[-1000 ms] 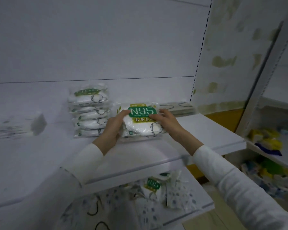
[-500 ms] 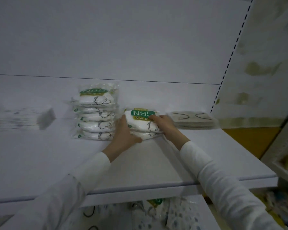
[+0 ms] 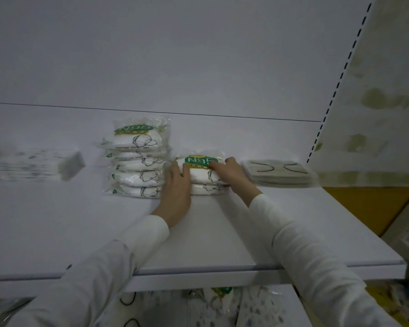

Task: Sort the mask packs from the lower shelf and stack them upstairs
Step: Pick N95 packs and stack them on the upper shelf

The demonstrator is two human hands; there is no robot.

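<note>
- Step in hand: setting a pack onto the second pile upstairs. The top pack lies on the short stack, which is two high. The stack sits on the upper shelf, just right of the tall stack and just left of a flat pile of grey masks.
- Left hand: fingers straight, pressed flat against the short stack's left side.
- Right hand: fingers laid over the top pack's right end. Whether the thumb grips beneath cannot be told.
- Judgement: placement looks all but done, and the hands appear to be squaring the pile.
- Next move calls for letting go without dragging the slippery wrapper askew. After that comes a reach down to the loose packs below the shelf edge for another of the same kind.
</note>
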